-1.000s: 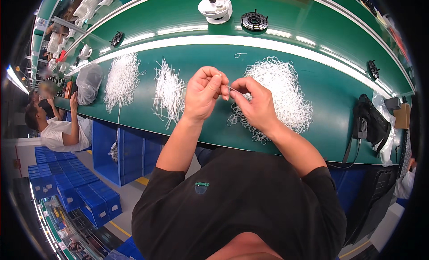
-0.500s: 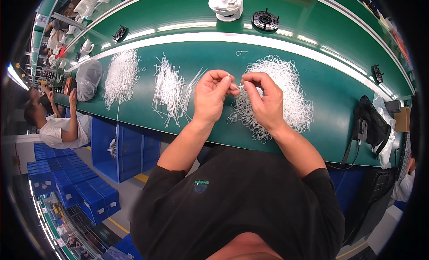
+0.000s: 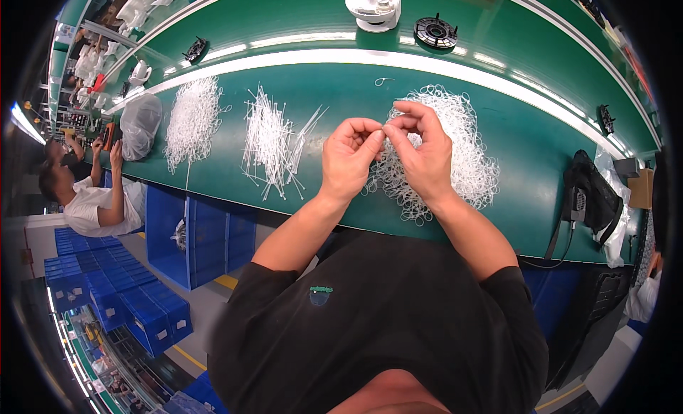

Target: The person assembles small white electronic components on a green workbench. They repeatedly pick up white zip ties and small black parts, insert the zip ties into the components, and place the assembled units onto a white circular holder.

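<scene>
My left hand [image 3: 348, 158] and my right hand [image 3: 425, 152] meet at the fingertips over the green table, thumbs and forefingers pinched together. Between them is a thin white cable tie, mostly hidden by the fingers. Under and behind my right hand spreads a big pile of looped white cable ties [image 3: 462, 150]. Left of my left hand lies a heap of straight cable ties [image 3: 269, 147], with a few strewn at its right side. One looped cable tie [image 3: 383, 81] lies alone beyond my hands.
Another white cable tie pile [image 3: 193, 122] and a clear plastic bag [image 3: 141, 127] lie further left. Past a pale rail, a green belt carries a white appliance part [image 3: 373, 8] and black round parts [image 3: 435, 32]. A black bag [image 3: 590, 200] sits at right. A co-worker [image 3: 99, 204] sits at left.
My hands have come together, the left moving right and slightly down, until the fingertips touch. The white and black parts on the far belt have shifted right.
</scene>
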The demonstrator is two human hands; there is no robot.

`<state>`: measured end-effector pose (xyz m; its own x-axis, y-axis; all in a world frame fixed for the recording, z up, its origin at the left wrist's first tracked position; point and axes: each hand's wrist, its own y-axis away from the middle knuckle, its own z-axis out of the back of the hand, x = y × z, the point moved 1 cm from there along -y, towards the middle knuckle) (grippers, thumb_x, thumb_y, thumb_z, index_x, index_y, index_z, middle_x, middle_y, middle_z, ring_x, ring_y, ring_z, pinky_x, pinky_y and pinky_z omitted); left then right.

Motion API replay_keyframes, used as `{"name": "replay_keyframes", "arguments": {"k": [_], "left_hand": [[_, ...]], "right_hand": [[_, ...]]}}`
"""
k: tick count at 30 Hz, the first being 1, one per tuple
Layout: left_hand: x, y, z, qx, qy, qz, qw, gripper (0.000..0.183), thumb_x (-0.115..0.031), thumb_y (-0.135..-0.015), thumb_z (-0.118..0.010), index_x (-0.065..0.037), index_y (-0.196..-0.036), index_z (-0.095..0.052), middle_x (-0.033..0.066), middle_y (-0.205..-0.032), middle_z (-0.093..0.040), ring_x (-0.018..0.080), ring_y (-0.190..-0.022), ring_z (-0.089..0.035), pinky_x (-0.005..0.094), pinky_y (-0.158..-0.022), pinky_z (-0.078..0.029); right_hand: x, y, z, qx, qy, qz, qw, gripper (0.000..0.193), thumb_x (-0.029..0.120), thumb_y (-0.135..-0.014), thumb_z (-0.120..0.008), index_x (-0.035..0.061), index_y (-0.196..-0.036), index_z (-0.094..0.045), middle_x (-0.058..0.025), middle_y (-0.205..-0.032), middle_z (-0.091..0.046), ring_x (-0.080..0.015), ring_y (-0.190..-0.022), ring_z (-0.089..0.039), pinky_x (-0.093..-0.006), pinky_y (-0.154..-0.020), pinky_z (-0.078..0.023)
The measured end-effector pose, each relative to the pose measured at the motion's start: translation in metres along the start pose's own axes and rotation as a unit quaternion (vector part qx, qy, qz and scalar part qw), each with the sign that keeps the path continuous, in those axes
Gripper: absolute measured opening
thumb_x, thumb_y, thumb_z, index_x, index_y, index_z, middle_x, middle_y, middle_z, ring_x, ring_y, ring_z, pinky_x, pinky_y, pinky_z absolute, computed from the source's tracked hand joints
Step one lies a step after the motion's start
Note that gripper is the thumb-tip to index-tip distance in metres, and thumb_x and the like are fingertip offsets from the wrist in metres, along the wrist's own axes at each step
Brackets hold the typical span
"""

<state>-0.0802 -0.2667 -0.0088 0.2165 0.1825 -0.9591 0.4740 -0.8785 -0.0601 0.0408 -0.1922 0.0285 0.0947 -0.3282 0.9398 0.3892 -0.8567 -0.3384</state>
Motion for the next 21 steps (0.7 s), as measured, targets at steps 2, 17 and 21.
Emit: {"name": "replay_keyframes", "arguments": {"k": [2, 17, 21], "left_hand": [[0.0018, -0.0006, 0.0013, -0.013, 0.043, 0.002, 0.999, 0.013, -0.004, -0.097, -0.063, 0.005, -0.106, -0.060, 0.0090, -0.093, -0.068, 0.0118, -0.076, -0.067, 0.0260, -0.070, -0.060], [-0.0038, -0.0030, 0.0050, -0.021, 0.060, -0.004, 0.998, 0.014, -0.005, -0.097, -0.065, 0.005, -0.106, -0.061, 0.0092, -0.091, -0.068, 0.0118, -0.075, -0.067, 0.0264, -0.067, -0.060], [-0.0001, -0.0022, 0.0050, -0.010, 0.045, 0.004, 0.999, 0.014, -0.005, -0.097, -0.065, 0.005, -0.106, -0.061, 0.0084, -0.090, -0.068, 0.0113, -0.075, -0.067, 0.0259, -0.068, -0.060]], "right_hand": [[0.0014, 0.0006, 0.0000, -0.009, -0.005, -0.019, 1.000, 0.007, 0.001, -0.086, -0.071, 0.0023, -0.092, -0.068, -0.0090, -0.084, -0.070, -0.0182, -0.075, -0.068, -0.0303, -0.069, -0.053], [-0.0013, -0.0007, 0.0067, 0.067, 0.135, 0.077, 0.986, 0.004, 0.006, -0.083, -0.072, 0.0044, -0.087, -0.071, -0.0087, -0.077, -0.070, -0.0251, -0.070, -0.067, -0.0361, -0.071, -0.052], [-0.0044, -0.0003, 0.0065, 0.062, 0.116, 0.059, 0.989, 0.006, 0.006, -0.083, -0.073, 0.0029, -0.088, -0.071, -0.0098, -0.078, -0.070, -0.0242, -0.070, -0.067, -0.0356, -0.071, -0.052]]}}
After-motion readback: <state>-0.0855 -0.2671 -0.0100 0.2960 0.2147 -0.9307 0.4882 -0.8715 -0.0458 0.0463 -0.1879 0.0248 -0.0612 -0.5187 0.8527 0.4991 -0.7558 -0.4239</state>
